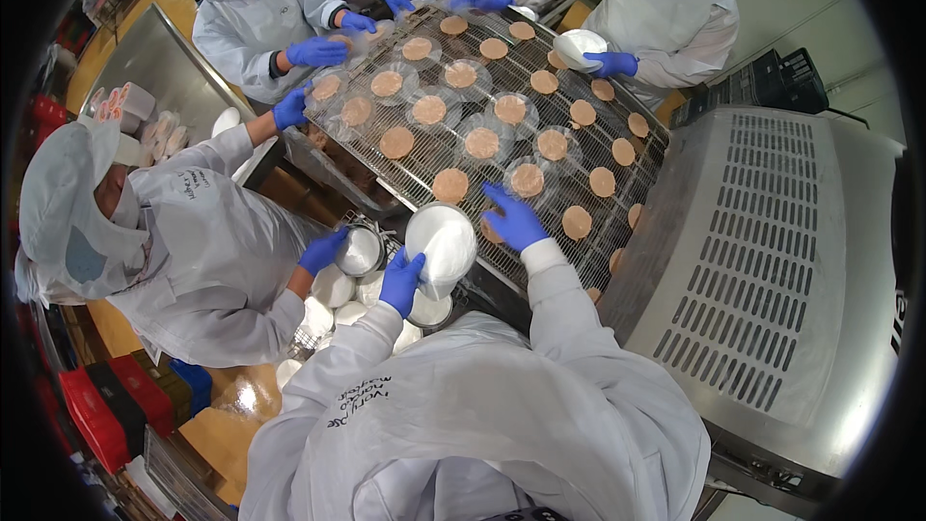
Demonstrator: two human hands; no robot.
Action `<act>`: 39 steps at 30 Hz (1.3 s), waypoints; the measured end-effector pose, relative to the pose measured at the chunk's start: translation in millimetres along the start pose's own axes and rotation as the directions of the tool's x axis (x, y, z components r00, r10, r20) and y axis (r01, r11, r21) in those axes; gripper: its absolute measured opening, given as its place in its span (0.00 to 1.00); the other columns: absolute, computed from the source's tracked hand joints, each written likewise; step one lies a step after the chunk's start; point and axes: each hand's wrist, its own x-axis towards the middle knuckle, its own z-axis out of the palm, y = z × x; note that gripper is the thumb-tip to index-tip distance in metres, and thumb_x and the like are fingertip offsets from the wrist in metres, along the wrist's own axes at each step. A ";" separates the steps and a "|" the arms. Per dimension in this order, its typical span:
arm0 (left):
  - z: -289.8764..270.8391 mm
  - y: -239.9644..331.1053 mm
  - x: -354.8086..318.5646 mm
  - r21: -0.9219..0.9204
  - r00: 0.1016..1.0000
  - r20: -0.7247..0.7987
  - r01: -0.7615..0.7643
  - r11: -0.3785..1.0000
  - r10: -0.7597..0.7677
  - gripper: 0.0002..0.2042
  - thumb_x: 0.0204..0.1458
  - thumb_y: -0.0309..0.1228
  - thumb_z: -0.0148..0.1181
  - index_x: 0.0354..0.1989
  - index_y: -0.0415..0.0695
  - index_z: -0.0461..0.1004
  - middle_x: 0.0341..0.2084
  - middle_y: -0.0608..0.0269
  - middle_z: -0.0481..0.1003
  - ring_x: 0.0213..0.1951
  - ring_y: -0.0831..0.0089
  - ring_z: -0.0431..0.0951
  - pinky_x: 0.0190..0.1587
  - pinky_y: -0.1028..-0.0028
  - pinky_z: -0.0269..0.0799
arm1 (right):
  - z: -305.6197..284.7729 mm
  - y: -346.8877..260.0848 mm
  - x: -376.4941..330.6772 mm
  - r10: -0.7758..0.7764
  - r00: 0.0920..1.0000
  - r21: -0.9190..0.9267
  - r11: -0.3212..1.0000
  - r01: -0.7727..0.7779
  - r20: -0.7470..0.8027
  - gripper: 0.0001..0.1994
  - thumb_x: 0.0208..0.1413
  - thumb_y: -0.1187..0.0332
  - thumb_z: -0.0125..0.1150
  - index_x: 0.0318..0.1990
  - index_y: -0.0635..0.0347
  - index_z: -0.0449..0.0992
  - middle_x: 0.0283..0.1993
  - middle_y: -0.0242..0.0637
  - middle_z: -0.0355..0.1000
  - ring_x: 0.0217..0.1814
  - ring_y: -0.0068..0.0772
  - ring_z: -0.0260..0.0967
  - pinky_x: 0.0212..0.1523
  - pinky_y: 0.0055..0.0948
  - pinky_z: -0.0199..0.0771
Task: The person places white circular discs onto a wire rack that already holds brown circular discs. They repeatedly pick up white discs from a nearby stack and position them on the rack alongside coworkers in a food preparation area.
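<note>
left hand [400, 280]: closed on white tray [442, 246], held at its lower-left edge | right hand [514, 219]: spread open, laid on patty [492, 230] on belt [502, 72]

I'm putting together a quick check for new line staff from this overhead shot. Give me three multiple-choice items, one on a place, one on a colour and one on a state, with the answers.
1. Where do the round brown patties lie?
A. On a wire-mesh conveyor
B. In a red crate
C. On the floor

2. What colour are the gloves on the person's hands?
A. White
B. Blue
C. Black

3. What is the left hand doing?
A. Hanging free
B. Gripping a stack of white round lids
C. Pressing on the grey machine housing

Answers:
1 A, the patties sit in rows on the wire-mesh conveyor.
2 B, both hands, including the right hand reaching onto the mesh, wear blue gloves.
3 B, its fingers wrap the edge of the stack of white round lids.
</note>
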 end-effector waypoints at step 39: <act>4.1 -0.7 -9.5 0.035 0.991 -0.133 0.005 0.999 0.000 0.19 0.54 0.33 0.55 0.51 0.34 0.66 0.43 0.58 0.72 0.42 0.73 0.72 0.45 0.76 0.69 | -35.5 27.2 17.4 -0.308 0.938 -0.331 0.912 0.242 -0.162 0.09 0.51 0.66 0.58 0.38 0.59 0.76 0.36 0.42 0.75 0.36 0.35 0.72 0.37 0.31 0.70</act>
